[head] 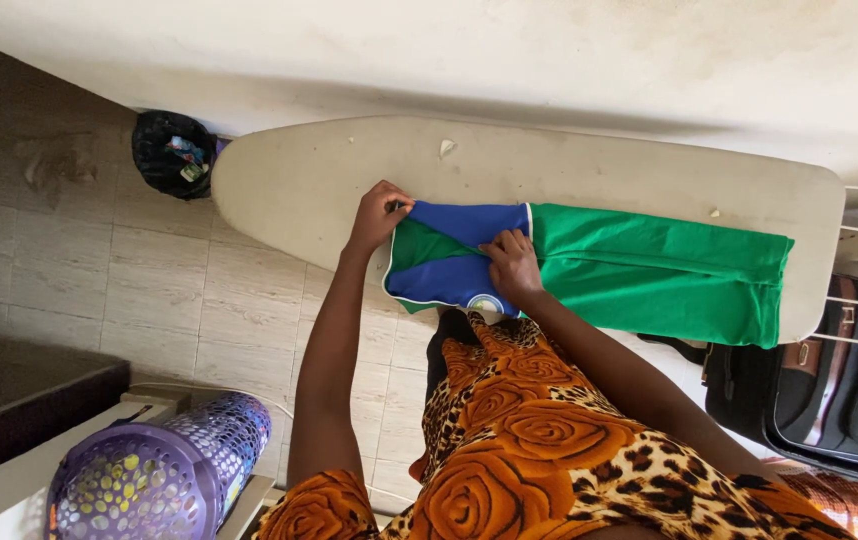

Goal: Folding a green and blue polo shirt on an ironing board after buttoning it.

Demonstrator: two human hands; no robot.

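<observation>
Head view, left hand (379, 213) pinching the green-and-blue garment's (649, 275) blue collar end, right hand (512, 265) flat, fingers loose, pressing it, garment lengthwise along the ironing board (299, 180)

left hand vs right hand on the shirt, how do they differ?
The left hand pinches the top corner of the blue part of the shirt, at its outer edge; the right hand presses flat lower down, near where blue meets green. The left arm is stretched out straight, while the right arm is bent in closer to the body. Both hands touch the shirt, which lies on the ironing board.
</observation>
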